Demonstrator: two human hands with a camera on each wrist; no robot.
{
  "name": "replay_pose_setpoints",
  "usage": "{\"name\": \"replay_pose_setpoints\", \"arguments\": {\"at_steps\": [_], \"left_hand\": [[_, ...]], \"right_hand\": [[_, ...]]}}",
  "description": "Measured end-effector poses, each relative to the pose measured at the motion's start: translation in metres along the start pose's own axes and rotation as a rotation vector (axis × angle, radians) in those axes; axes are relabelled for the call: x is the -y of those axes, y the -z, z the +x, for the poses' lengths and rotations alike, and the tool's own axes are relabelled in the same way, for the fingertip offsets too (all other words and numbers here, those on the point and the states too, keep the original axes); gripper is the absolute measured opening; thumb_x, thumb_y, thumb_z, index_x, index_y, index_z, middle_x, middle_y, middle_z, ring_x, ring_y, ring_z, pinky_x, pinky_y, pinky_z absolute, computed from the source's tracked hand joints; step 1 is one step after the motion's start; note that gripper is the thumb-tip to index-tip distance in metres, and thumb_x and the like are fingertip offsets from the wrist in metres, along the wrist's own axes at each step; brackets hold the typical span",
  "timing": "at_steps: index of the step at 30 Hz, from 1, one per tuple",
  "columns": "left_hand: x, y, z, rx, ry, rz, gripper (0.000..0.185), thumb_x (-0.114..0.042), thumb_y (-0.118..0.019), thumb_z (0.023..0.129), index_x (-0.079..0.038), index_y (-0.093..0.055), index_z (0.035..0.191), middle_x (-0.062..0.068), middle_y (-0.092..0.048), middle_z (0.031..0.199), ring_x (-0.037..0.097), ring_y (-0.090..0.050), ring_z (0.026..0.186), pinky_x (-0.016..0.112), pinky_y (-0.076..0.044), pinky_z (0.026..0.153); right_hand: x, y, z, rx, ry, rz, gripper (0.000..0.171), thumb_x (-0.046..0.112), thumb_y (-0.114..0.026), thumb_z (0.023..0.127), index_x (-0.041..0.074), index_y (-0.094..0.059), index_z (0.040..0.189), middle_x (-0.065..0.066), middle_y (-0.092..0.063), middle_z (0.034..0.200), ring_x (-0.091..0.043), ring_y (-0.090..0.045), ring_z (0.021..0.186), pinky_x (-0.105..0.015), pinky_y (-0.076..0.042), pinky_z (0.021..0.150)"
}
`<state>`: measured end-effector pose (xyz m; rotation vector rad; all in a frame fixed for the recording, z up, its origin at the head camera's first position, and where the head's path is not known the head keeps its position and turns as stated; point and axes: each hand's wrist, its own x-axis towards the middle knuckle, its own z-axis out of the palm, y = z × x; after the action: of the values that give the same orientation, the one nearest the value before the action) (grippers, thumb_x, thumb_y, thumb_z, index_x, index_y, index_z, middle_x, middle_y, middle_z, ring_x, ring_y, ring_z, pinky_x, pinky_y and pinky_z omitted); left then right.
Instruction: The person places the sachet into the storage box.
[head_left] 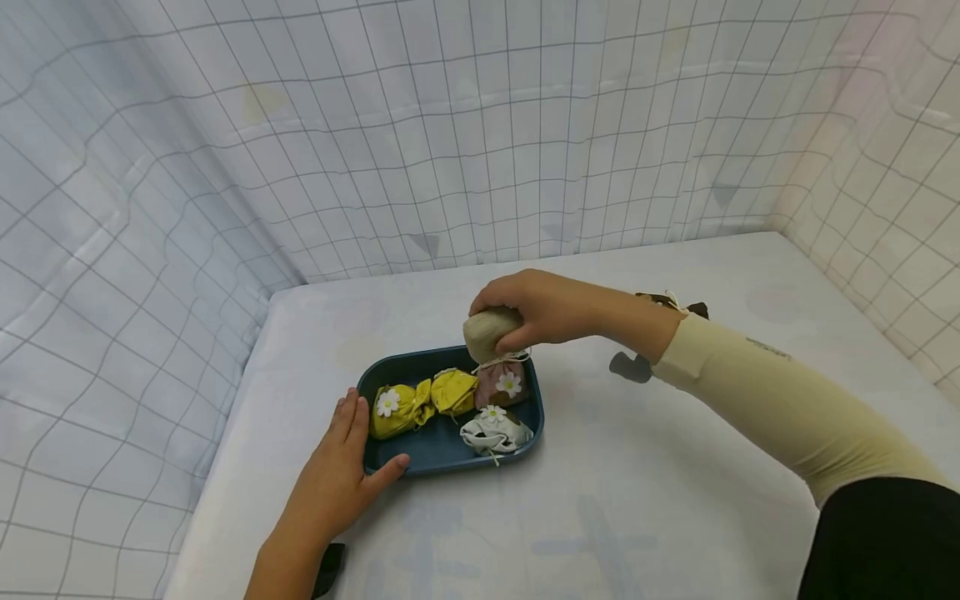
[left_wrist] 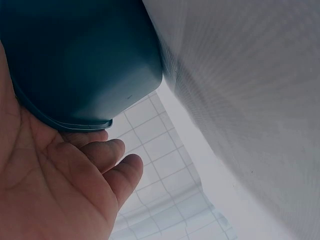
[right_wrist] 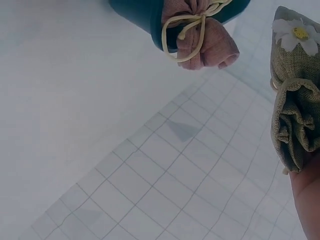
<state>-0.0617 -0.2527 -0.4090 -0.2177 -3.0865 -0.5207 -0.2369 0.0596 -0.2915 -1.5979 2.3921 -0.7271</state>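
My right hand (head_left: 543, 308) grips a grey-green drawstring pouch (head_left: 487, 333) above the far right part of a dark blue tray (head_left: 442, 468). In the right wrist view, this pouch (right_wrist: 295, 65) has a white flower and a gathered neck. Inside the tray lie two yellow pouches, one at the left (head_left: 397, 421) and one near the middle (head_left: 453, 396), plus a mauve pouch (head_left: 495, 392) and a white pouch (head_left: 491, 435). My left hand (head_left: 337, 475) rests against the tray's left side, fingers extended along the rim and thumb at the near edge.
A dark pouch-like item (head_left: 675, 302) is partly hidden behind my right forearm, with a dark grey object (head_left: 632, 367) just below it. Something black (head_left: 328, 571) lies by my left wrist. Gridded curtains (head_left: 487, 150) surround the white table (head_left: 637, 500) at the back and sides.
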Motion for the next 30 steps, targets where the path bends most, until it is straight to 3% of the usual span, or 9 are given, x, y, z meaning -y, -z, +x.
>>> {"name": "replay_pose_setpoints", "arguments": {"at_steps": [19, 30], "left_hand": [[0.001, 0.001, 0.000, -0.014, -0.022, -0.009, 0.103, -0.061, -0.060, 0.092, 0.010, -0.018, 0.154, 0.026, -0.012, 0.161, 0.044, -0.014, 0.147, 0.060, -0.027, 0.112], [0.002, 0.001, -0.001, -0.016, -0.029, -0.016, 0.103, -0.062, -0.059, 0.092, 0.010, -0.018, 0.154, 0.026, -0.012, 0.162, 0.044, -0.014, 0.147, 0.061, -0.027, 0.112]], "right_hand": [[0.035, -0.019, 0.032, 0.137, 0.131, -0.057, 0.038, 0.024, -0.076, 0.087, 0.019, -0.065, 0.123, 0.014, -0.063, 0.108, -0.004, -0.056, 0.090, -0.023, -0.048, 0.079], [0.050, -0.042, 0.049, 0.234, 0.153, -0.100, 0.039, 0.030, -0.075, 0.088, 0.019, -0.064, 0.124, 0.012, -0.063, 0.106, -0.004, -0.056, 0.089, -0.022, -0.046, 0.078]]}}
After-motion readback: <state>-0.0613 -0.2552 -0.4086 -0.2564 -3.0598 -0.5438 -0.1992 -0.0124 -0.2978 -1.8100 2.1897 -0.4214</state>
